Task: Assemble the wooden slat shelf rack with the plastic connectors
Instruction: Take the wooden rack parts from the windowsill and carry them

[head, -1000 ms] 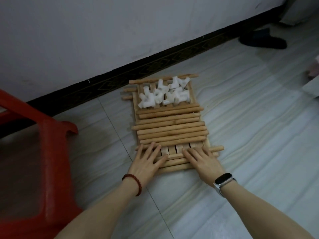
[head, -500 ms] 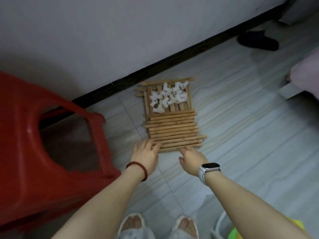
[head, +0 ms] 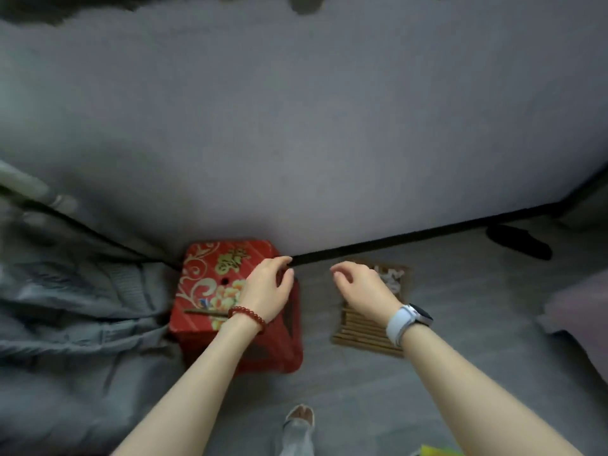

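- Head view: slat bundle point(head: 362, 334) on floor, right of red stool point(head: 210, 284); likely light, stiff; take by long edges.
- Connectors point(head: 391, 279): small, loose, scatter-prone.
- Left hand point(head: 266, 291), right hand point(head: 362, 287): loosely curled, empty.

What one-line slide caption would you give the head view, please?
Both hands, left and right, hover empty above a red stool and the unassembled wooden slats on the floor.

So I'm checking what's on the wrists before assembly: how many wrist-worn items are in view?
2. A red bead bracelet sits on the left wrist, above the red stool; a watch with a pale band sits on the right wrist, above the wooden slats. None seem hidden.
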A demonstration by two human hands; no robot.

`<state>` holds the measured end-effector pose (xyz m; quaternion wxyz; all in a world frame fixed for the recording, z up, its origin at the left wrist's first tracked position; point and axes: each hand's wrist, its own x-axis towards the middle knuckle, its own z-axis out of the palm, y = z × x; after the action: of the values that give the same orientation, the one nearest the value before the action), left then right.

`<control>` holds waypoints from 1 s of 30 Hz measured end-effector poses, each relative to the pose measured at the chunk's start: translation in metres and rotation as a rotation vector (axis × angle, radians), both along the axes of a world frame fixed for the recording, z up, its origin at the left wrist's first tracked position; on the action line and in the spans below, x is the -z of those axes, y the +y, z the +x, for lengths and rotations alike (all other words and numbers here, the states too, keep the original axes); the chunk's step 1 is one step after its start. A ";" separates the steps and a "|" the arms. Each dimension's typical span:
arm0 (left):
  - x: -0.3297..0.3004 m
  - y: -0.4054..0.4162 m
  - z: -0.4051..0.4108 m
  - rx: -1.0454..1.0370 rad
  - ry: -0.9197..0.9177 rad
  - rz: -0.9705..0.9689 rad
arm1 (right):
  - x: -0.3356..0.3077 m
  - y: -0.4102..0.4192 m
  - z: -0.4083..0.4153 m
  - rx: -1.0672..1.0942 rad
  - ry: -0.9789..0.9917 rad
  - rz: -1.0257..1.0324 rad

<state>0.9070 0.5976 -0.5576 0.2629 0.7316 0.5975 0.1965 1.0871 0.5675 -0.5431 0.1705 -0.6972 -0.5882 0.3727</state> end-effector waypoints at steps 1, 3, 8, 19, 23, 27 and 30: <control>-0.024 -0.010 -0.015 -0.072 -0.033 0.035 | -0.026 0.000 -0.015 -0.024 0.013 0.050; -0.072 -0.043 -0.048 -0.229 -0.097 0.105 | -0.072 -0.010 -0.047 -0.112 0.035 0.115; -0.161 -0.157 -0.144 -0.558 -0.187 0.234 | -0.157 -0.068 -0.149 -0.410 0.121 0.196; -0.277 -0.440 -0.385 -1.202 -0.065 0.434 | -0.250 -0.240 -0.441 -1.058 0.366 0.315; -0.313 -0.554 -0.469 -1.363 -0.059 0.512 | -0.282 -0.329 -0.556 -1.259 0.427 0.359; -0.345 -0.652 -0.542 -1.457 0.080 0.553 | -0.302 -0.410 -0.661 -1.378 0.498 0.349; -0.366 -0.717 -0.600 -1.523 0.155 0.562 | -0.320 -0.467 -0.733 -1.433 0.520 0.360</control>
<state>0.3072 -0.1198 -0.1912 -0.1783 0.1749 0.8759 0.4129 0.3537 0.1005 -0.2230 0.1309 0.0005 -0.8874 0.4421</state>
